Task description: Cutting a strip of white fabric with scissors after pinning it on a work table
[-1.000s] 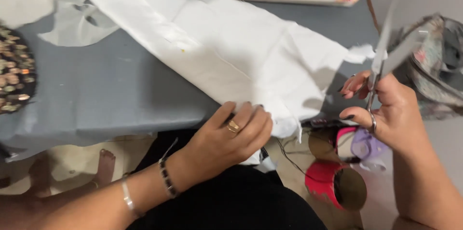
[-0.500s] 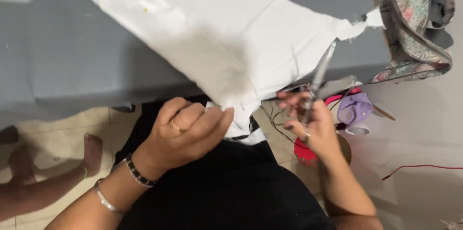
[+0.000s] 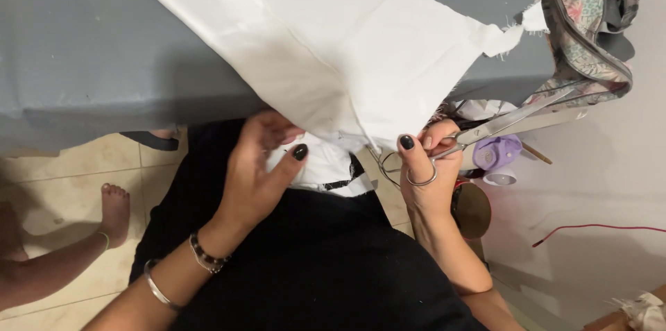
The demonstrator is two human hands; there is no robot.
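A large piece of white fabric (image 3: pixel 333 39) lies across a grey-covered table (image 3: pixel 90 60) and hangs over its near edge. My left hand (image 3: pixel 260 171) reaches under the hanging edge, fingers spread against the cloth's underside, thumb out. My right hand (image 3: pixel 423 164) holds silver scissors (image 3: pixel 499 126) by the handles, blades pointing right, just right of the fabric's lower corner. Both hands are above my lap in black clothing (image 3: pixel 312 261).
A floral fabric bag (image 3: pixel 590 32) hangs at the table's right end. A purple and white object (image 3: pixel 496 157) sits below the scissors, and a red cable (image 3: pixel 596 230) lies on the floor. Another person's bare foot (image 3: pixel 114 209) rests on the tiles at left.
The view has shifted down toward my lap. My right hand lowered the scissors from upright to nearly level beside the fabric corner. My left hand slid from on top of the cloth to beneath its edge.
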